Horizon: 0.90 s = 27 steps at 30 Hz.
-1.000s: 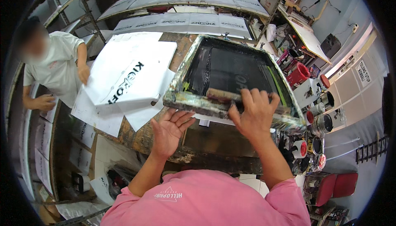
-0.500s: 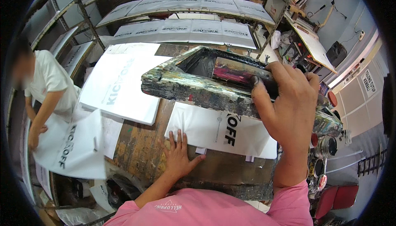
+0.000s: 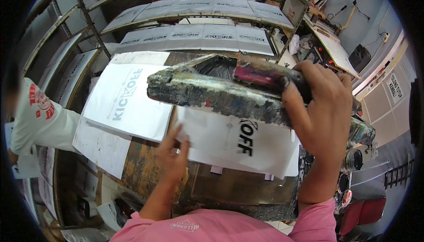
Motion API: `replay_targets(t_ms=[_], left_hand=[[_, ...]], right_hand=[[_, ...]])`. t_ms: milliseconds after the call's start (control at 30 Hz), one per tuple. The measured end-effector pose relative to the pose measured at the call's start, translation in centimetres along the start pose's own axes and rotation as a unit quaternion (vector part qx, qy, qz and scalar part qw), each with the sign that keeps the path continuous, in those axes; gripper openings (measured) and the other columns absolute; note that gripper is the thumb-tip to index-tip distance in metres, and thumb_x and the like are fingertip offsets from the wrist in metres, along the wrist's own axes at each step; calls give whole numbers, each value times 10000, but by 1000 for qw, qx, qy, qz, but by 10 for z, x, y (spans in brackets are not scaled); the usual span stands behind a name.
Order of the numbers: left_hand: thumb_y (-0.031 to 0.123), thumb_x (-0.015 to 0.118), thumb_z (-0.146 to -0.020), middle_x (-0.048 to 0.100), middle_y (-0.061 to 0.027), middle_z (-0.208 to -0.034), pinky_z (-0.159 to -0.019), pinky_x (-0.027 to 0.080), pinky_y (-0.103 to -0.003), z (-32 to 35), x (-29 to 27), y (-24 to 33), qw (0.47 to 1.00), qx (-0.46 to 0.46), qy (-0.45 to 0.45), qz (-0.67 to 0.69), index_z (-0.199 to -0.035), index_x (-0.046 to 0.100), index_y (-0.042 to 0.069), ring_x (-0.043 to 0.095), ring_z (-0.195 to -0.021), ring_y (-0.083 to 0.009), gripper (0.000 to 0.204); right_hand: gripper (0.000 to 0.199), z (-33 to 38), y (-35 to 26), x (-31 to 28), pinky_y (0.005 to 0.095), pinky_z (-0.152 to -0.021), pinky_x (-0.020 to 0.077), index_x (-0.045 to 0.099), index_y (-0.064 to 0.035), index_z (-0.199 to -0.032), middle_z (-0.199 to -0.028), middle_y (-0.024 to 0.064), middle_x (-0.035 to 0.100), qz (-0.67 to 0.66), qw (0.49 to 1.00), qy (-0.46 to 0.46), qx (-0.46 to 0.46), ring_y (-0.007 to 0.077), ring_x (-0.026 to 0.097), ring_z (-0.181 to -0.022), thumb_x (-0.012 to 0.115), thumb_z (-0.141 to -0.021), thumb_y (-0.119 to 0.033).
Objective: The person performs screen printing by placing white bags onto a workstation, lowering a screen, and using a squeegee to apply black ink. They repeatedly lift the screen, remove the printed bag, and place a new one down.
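A paint-crusted screen-printing frame (image 3: 212, 92) is tilted up over the table, hinged side at the right. In it lies a squeegee (image 3: 260, 75) with a magenta-stained, dark blade holder. My right hand (image 3: 320, 105) is closed round the squeegee at the frame's right part, thumb on the near side. Below the frame is a white sheet (image 3: 212, 142) with bold black lettering, partly covered by the frame; its near right corner sits askew over white material beneath. My left hand (image 3: 173, 153), slightly blurred, pinches the sheet's left edge between thumb and fingers.
A stack of printed white sheets (image 3: 128, 96) lies left on the worn wooden table (image 3: 145, 162). Drying racks (image 3: 194, 14) with printed sheets stand behind and left. A co-worker in a white shirt (image 3: 42, 116) stands at far left. Ink cans (image 3: 352, 159) sit at right.
My left hand has gone from lying flat to pinching the sheet's edge, and the sheet has shifted. The frame and right hand moved slightly right. The co-worker has turned leftward with a printed sheet.
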State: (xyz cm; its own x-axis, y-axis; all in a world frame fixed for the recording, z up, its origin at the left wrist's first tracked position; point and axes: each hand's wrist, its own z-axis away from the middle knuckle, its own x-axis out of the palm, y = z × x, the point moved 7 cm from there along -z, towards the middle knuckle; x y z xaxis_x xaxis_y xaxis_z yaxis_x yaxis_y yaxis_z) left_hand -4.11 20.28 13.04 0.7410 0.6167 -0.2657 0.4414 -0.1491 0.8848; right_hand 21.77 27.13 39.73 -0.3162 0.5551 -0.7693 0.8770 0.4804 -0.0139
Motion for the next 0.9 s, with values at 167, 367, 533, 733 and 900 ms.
replay_targets(t_ms=[167, 367, 533, 733, 900], left_hand=[[-8, 677, -868, 537, 62, -712, -518, 362, -195, -45, -89, -36, 993, -106, -3, 44, -1400, 593, -3, 446, -566, -26, 539], [-23, 591, -761, 653, -18, -871, -546, 409, -209, -119, -205, -133, 996, -71, 0, -62, -1414, 564, -22, 479, -581, -49, 654], [157, 757, -799, 701, -153, -940, -688, 532, -303, -172, -298, -165, 897, 114, 123, -409, -1390, 564, -51, 649, -740, -164, 655], [461, 708, -930, 519, -199, -1486, -1054, 431, -455, -5, -52, 16, 884, -118, -308, 332, -1535, 381, 55, 443, -1416, -333, 799], [932, 284, -843, 465, -266, -1495, -1178, 365, -520, 118, -1, 25, 684, -394, -225, 571, -1537, 295, -52, 468, -1392, -392, 1204]], right_hand=[[318, 4, 3, -3, 445, -761, 370, 597, -15, -816, -771, 146, 612, -7, 998, 59, -17, 347, 606, -768, 645, -852, -327], [316, 15, -3, -6, 448, -788, 383, 616, -5, -833, -786, 155, 632, -4, 998, 57, -11, 355, 616, -783, 637, -856, -320], [397, 19, -9, -5, 455, -853, 400, 649, 16, -1033, -829, 198, 655, -38, 997, 62, -10, 366, 634, -836, 642, -857, -339], [705, 79, -17, 26, 474, -935, 391, 474, 30, -1433, -1027, 203, 622, 16, 999, -39, 24, 356, 590, -981, 647, -886, -380], [376, 187, -30, 91, 478, -864, 426, 708, -94, -1115, -1029, 151, 642, -53, 958, -280, -35, 347, 593, -985, 730, -870, -379]])
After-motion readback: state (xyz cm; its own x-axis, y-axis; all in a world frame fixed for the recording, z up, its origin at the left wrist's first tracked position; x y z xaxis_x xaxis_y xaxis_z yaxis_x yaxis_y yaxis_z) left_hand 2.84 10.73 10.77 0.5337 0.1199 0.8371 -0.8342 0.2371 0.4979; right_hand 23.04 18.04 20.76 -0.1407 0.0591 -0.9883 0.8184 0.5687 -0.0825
